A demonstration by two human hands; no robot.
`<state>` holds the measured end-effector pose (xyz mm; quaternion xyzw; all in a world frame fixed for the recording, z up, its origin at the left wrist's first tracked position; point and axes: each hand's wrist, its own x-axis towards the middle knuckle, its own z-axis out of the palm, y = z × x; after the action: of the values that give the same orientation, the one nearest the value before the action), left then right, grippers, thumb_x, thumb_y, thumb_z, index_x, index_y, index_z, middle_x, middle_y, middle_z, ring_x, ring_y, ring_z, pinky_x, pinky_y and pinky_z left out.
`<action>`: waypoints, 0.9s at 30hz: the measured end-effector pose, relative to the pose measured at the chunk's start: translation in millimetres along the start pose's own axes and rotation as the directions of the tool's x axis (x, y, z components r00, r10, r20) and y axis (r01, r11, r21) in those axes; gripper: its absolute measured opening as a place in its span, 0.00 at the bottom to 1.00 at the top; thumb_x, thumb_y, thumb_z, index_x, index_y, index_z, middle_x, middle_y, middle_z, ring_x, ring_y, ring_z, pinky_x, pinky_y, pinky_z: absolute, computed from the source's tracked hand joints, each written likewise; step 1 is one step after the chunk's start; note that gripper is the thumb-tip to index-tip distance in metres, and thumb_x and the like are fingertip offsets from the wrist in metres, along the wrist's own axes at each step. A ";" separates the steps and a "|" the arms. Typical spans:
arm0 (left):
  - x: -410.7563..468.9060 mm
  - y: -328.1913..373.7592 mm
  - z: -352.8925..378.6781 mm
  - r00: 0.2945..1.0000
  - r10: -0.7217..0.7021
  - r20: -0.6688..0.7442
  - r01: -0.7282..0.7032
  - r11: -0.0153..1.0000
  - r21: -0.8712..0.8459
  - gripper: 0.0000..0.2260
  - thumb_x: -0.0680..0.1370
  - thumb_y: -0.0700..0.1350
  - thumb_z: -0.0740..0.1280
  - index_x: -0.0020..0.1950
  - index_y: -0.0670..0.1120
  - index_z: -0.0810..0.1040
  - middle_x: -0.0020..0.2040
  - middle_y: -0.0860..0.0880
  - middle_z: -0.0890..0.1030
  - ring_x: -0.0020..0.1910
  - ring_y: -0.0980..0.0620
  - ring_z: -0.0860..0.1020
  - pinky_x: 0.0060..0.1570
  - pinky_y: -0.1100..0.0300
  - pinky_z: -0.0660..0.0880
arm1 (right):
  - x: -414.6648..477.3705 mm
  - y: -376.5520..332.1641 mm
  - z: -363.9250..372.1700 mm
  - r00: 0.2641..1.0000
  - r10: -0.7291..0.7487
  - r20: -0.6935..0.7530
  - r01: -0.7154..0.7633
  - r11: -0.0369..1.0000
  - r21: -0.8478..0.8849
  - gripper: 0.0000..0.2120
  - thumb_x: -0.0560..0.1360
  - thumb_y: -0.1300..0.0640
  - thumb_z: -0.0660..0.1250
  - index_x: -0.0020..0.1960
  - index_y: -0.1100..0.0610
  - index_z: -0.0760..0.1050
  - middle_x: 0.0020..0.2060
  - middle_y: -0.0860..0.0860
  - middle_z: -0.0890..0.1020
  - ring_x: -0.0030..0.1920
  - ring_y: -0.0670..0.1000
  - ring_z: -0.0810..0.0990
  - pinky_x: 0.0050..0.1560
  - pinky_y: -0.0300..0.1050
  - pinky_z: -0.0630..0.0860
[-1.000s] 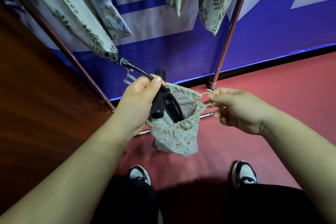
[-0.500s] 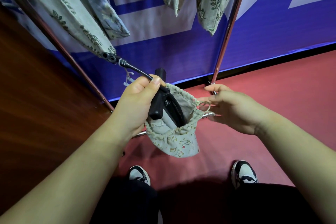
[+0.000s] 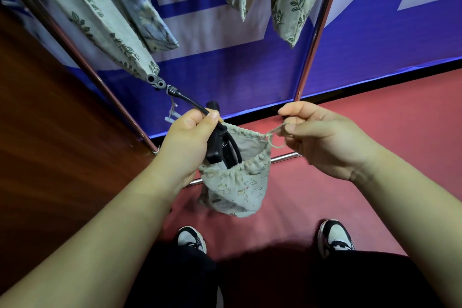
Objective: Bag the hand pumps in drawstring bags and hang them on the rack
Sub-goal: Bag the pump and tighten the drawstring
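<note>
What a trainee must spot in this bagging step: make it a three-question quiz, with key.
1. Multiple choice: the right hand pinches A) the drawstring, B) a rack pole, C) a shoe.
2. True or false: the hand pump sits fully inside the drawstring bag, its mouth pulled shut.
3. Fill in: the ____ hand grips the hand pump.
Key: 1. A. 2. False: the hand pump sticks out of the open mouth. 3. The left hand.
</note>
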<state>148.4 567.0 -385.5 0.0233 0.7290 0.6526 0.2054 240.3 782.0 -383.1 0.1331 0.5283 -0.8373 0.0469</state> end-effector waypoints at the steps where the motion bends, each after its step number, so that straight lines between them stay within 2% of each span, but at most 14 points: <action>1: 0.1 0.1 -0.3 1.000 -0.002 -0.004 0.002 1.000 0.005 0.10 0.83 0.47 0.64 0.44 0.47 0.80 0.37 0.47 0.83 0.35 0.51 0.81 0.39 0.56 0.78 | -0.2 -0.5 0.5 0.999 -0.021 -0.026 0.020 1.000 -0.019 0.12 0.73 0.71 0.66 0.50 0.56 0.78 0.31 0.47 0.77 0.39 0.48 0.77 0.46 0.41 0.70; 4: -0.2 0.1 0.2 1.000 -0.012 -0.005 0.012 1.000 -0.007 0.10 0.84 0.47 0.63 0.45 0.46 0.79 0.37 0.47 0.83 0.34 0.52 0.81 0.34 0.58 0.77 | -1.2 -5.0 0.0 0.999 -0.011 -0.050 0.009 0.999 -0.043 0.13 0.76 0.71 0.62 0.49 0.54 0.78 0.31 0.48 0.80 0.42 0.51 0.81 0.51 0.46 0.72; 7: 0.0 0.6 1.3 1.000 -0.013 -0.008 0.013 0.999 -0.029 0.10 0.83 0.47 0.64 0.44 0.48 0.80 0.39 0.45 0.82 0.36 0.48 0.81 0.40 0.53 0.78 | -0.9 -4.3 -0.1 0.998 0.029 -0.050 -0.033 0.995 -0.094 0.13 0.77 0.70 0.62 0.51 0.53 0.77 0.32 0.48 0.82 0.44 0.52 0.83 0.55 0.53 0.73; 9: 0.1 1.6 1.7 1.000 -0.014 -0.017 0.013 0.999 -0.039 0.11 0.83 0.47 0.64 0.43 0.49 0.80 0.39 0.44 0.82 0.38 0.46 0.81 0.44 0.47 0.77 | -0.6 -2.8 -0.2 0.999 0.012 -0.053 -0.019 0.991 -0.129 0.13 0.73 0.69 0.67 0.53 0.54 0.76 0.32 0.48 0.81 0.44 0.53 0.83 0.56 0.54 0.73; 10: 0.1 2.1 1.7 1.000 -0.017 -0.022 0.016 0.999 -0.048 0.11 0.83 0.47 0.64 0.43 0.49 0.80 0.40 0.43 0.82 0.39 0.45 0.81 0.45 0.45 0.77 | -0.7 -2.5 -0.4 0.999 0.002 -0.038 -0.007 0.991 -0.134 0.16 0.70 0.69 0.70 0.54 0.55 0.76 0.34 0.49 0.82 0.45 0.54 0.83 0.55 0.52 0.74; 12: 0.3 2.6 1.6 0.999 -0.026 -0.028 0.024 0.998 -0.066 0.12 0.83 0.47 0.64 0.42 0.50 0.80 0.41 0.42 0.82 0.40 0.44 0.81 0.47 0.43 0.77 | -1.9 -2.7 0.0 1.000 -0.028 0.006 0.029 0.984 -0.175 0.21 0.68 0.73 0.72 0.56 0.56 0.76 0.39 0.52 0.82 0.44 0.54 0.81 0.46 0.42 0.76; 14: 0.5 2.5 1.6 0.999 -0.032 -0.030 0.029 0.997 -0.075 0.14 0.83 0.48 0.64 0.39 0.51 0.82 0.41 0.42 0.83 0.40 0.44 0.82 0.49 0.41 0.78 | -2.6 -1.3 1.4 0.998 -0.062 0.033 0.070 0.946 -0.318 0.24 0.68 0.76 0.73 0.59 0.59 0.75 0.42 0.54 0.81 0.41 0.51 0.79 0.38 0.36 0.76; 16: 0.7 2.0 1.6 0.999 -0.039 -0.030 0.037 0.996 -0.078 0.14 0.83 0.48 0.64 0.38 0.51 0.82 0.41 0.42 0.83 0.40 0.43 0.82 0.51 0.41 0.78 | -2.6 2.7 3.0 0.995 -0.079 0.052 0.094 0.896 -0.435 0.28 0.66 0.74 0.76 0.61 0.59 0.74 0.43 0.54 0.80 0.40 0.51 0.78 0.40 0.42 0.79; 18: 0.6 1.9 2.1 0.999 -0.045 -0.022 0.043 0.995 -0.086 0.13 0.83 0.48 0.64 0.40 0.51 0.81 0.41 0.42 0.83 0.41 0.43 0.82 0.50 0.42 0.79 | -2.5 7.0 5.1 0.992 -0.119 0.032 0.118 0.842 -0.527 0.26 0.66 0.72 0.77 0.60 0.57 0.75 0.41 0.52 0.79 0.39 0.52 0.76 0.44 0.50 0.78; 20: 0.8 1.2 2.6 0.999 -0.040 -0.014 0.038 0.996 -0.085 0.11 0.83 0.47 0.64 0.42 0.48 0.80 0.41 0.42 0.83 0.40 0.44 0.82 0.49 0.44 0.78 | -2.1 6.8 8.5 0.979 -0.202 -0.002 0.161 0.788 -0.594 0.21 0.69 0.73 0.75 0.57 0.56 0.76 0.38 0.50 0.79 0.37 0.49 0.76 0.41 0.45 0.76; 22: 0.6 0.0 3.1 0.999 -0.033 -0.011 0.032 0.997 -0.074 0.10 0.83 0.47 0.64 0.44 0.47 0.80 0.40 0.43 0.83 0.39 0.46 0.82 0.46 0.47 0.79 | -2.4 2.8 11.7 0.963 -0.266 -0.047 0.207 0.840 -0.501 0.18 0.72 0.75 0.71 0.55 0.57 0.77 0.37 0.50 0.78 0.35 0.47 0.77 0.40 0.38 0.76; 25: 1.2 -1.2 3.7 0.999 -0.035 -0.020 0.033 0.997 -0.065 0.10 0.83 0.47 0.64 0.45 0.46 0.79 0.38 0.45 0.83 0.37 0.48 0.82 0.43 0.51 0.79 | -4.0 -4.8 14.7 0.973 -0.208 -0.097 0.195 0.973 -0.126 0.19 0.72 0.78 0.66 0.53 0.57 0.76 0.35 0.52 0.78 0.37 0.52 0.81 0.49 0.49 0.78; 27: 2.5 -1.6 2.6 0.999 -0.043 -0.025 0.041 0.997 -0.065 0.10 0.83 0.47 0.64 0.45 0.46 0.79 0.38 0.46 0.83 0.36 0.49 0.82 0.41 0.53 0.79 | -3.2 -7.7 16.0 0.981 -0.149 -0.123 0.149 0.989 -0.008 0.20 0.73 0.79 0.63 0.53 0.57 0.75 0.36 0.52 0.77 0.35 0.52 0.81 0.49 0.49 0.79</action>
<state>147.3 570.0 -387.8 -0.0073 0.7106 0.6715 0.2100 238.9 770.8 -369.0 0.1446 0.5383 -0.8289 -0.0487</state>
